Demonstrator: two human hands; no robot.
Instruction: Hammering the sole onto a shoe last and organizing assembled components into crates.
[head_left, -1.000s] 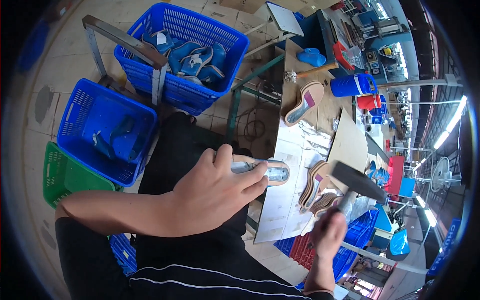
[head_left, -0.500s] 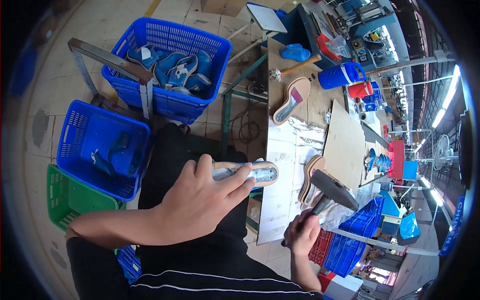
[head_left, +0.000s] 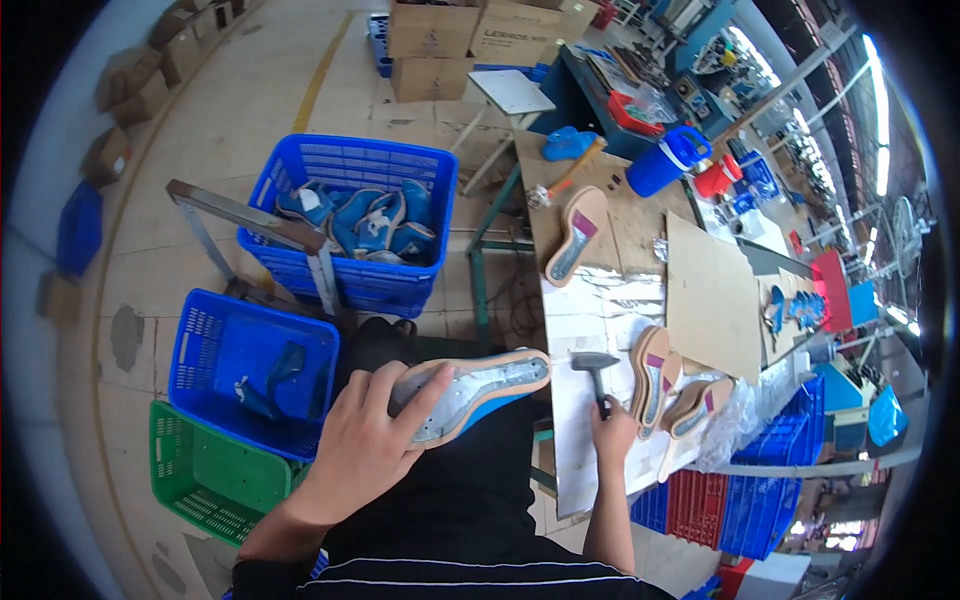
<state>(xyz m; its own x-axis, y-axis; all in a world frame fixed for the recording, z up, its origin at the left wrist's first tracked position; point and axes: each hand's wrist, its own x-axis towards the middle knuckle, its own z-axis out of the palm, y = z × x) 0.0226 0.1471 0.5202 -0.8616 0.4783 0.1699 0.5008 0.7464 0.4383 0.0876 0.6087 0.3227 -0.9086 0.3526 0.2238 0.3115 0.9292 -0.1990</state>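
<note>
My left hand (head_left: 362, 440) is closed around an upturned shoe (head_left: 497, 382) with a grey bottom, a tan rim and a strip of blue upper below. The shoe is over my lap, its narrow end reaching the table edge. My right hand (head_left: 613, 432) grips the dark handle of a hammer (head_left: 596, 362), whose metal head is over the white part of the worktable (head_left: 578, 440). Right of the hammer lie a stack of tan shoe soles (head_left: 652, 375) and a second group of soles (head_left: 698, 405). Farther up the table sits another sole pair (head_left: 580, 235).
Left of me stand a blue crate (head_left: 350, 270) of blue shoes, a lower blue crate (head_left: 200, 350) with a few shoes, and a green basket (head_left: 215, 490). A metal frame (head_left: 245, 215) crosses the upper crate. On the table are cardboard (head_left: 710, 300) and a blue jug (head_left: 668, 165).
The shoe has turned, showing more of its bottom and its blue side. The hammer has swung from pointing right to pointing away from me, its head now farther left. The whole view has shifted.
</note>
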